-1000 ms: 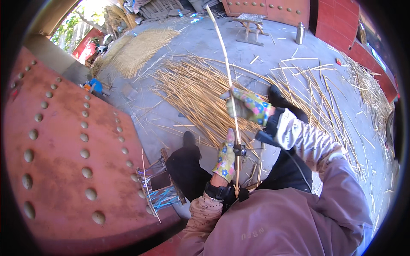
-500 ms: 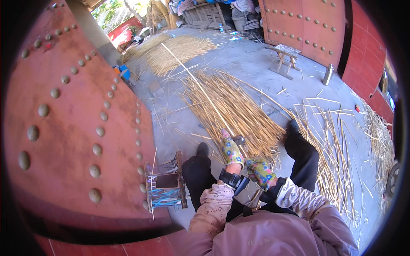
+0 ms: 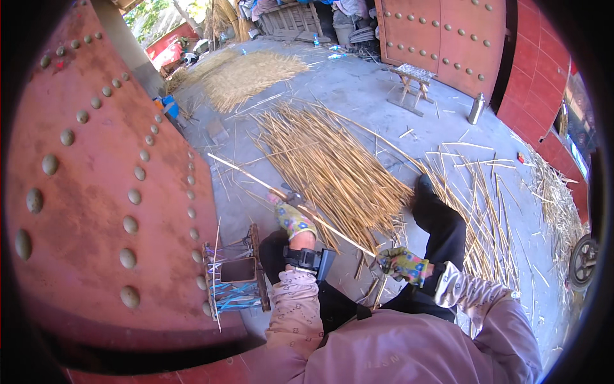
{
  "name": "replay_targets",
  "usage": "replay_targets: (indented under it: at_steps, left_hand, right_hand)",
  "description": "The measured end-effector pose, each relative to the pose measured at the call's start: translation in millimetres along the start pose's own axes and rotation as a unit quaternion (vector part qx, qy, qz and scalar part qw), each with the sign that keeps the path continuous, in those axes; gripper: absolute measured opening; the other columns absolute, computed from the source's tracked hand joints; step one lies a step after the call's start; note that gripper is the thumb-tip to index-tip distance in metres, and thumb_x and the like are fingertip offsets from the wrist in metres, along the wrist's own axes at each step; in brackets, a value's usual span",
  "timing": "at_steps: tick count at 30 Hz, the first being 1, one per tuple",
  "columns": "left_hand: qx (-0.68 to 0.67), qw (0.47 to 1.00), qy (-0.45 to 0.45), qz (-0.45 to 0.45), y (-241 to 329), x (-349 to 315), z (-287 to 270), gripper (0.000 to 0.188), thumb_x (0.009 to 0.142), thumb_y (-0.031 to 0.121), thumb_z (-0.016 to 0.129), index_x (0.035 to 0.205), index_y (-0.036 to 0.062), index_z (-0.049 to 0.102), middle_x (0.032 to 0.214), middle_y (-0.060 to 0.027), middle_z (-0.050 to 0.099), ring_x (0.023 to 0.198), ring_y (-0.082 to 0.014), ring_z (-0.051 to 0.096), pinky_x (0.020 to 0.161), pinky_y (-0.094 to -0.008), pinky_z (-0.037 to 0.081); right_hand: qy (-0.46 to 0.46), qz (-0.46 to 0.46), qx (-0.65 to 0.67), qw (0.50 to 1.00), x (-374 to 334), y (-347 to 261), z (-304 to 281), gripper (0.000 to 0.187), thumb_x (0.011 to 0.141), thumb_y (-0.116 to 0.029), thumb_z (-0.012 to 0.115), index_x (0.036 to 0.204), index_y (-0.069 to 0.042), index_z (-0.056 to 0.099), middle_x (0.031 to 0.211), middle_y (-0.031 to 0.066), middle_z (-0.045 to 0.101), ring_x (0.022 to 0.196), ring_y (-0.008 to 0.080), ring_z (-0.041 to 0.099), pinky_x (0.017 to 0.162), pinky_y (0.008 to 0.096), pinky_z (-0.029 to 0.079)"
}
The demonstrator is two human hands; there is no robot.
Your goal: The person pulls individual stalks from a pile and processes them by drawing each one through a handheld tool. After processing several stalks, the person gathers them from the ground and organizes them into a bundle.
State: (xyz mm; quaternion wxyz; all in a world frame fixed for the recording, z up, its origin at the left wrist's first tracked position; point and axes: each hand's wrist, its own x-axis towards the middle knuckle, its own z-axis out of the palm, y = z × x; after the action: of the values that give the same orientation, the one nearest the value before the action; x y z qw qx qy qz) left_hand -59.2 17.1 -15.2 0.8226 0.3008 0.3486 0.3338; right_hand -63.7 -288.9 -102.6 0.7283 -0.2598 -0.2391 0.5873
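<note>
Red and scuffed, one large door leaf (image 3: 89,211) with rows of domed studs fills the left of the frame; just beside its lower right edge stands one small brown wooden frame laced with blue strips (image 3: 236,299). Toward the upper left lies one flat straw-coloured mat (image 3: 256,73). Across the centre spreads one thick heap of golden-brown stalks (image 3: 332,166), too many to count, between the mat and the two dark-trousered legs. At upper right are one low wooden stool (image 3: 412,73) and one silver cylindrical flask (image 3: 476,109), with scattered loose tan stalks (image 3: 476,221) below and one grey spoked wheel (image 3: 583,262) at the right rim. One long pale thin stick (image 3: 243,173) slants from left of centre down to lower centre. The left hand (image 3: 294,217), in a flowered glove, reaches up and closes around the stick beside a small dark tool (image 3: 295,199); the right hand (image 3: 404,265), similarly gloved, bends inward, fingers curled onto the stick's lower end.
</note>
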Motion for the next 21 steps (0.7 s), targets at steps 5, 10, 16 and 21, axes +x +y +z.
replay_targets:
  at_steps: [5,10,16,21]
  left_hand:
    - [-0.07,0.997,-0.009,0.034,42.6,54.8,-49.3,0.054,0.073,0.064,0.034,0.087,0.0151,0.052,0.072,-0.0028,0.047,0.069,-0.0164,0.041,0.067,-0.0306,0.035]
    - [-0.054,0.992,0.049,0.108,106.9,79.2,-60.6,0.047,0.078,0.057,0.034,0.092,0.0169,0.053,0.082,0.0008,0.051,0.07,-0.015,0.045,0.064,-0.0327,0.038]
    - [-0.002,0.991,-0.129,0.032,60.5,64.9,-49.5,0.033,0.077,0.053,0.042,0.079,0.0213,0.051,0.066,0.0028,0.047,0.054,-0.0106,0.044,0.045,-0.0243,0.037]
    - [0.035,0.993,-0.03,-0.109,-32.7,49.8,-4.3,0.039,0.074,0.058,0.043,0.073,0.0193,0.05,0.059,0.0033,0.046,0.046,-0.01,0.043,0.038,-0.023,0.035]
  right_hand:
    - [-0.031,0.188,0.112,0.975,-50.5,20.9,-53.2,0.059,0.075,-0.024,0.058,0.119,0.001,0.029,0.095,0.0093,0.048,0.078,0.007,0.052,0.053,0.0135,0.043]
    - [0.256,0.001,-0.283,0.924,-165.2,-40.2,-14.5,0.03,0.073,-0.018,0.053,0.086,0.01,0.055,0.065,0.015,0.055,0.052,0.0139,0.048,0.042,0.0242,0.04]
    - [0.658,0.021,-0.366,0.658,-303.8,-82.1,-67.5,0.017,0.078,-0.02,0.051,0.085,-0.007,0.06,0.06,0.0027,0.056,0.045,0.0087,0.047,0.04,0.0217,0.038]
    - [0.63,0.172,-0.661,0.37,-369.6,-113.7,-139.8,0.032,0.074,-0.021,0.053,0.102,-0.007,0.054,0.102,0.0149,0.054,0.094,0.0289,0.051,0.079,0.0326,0.041]
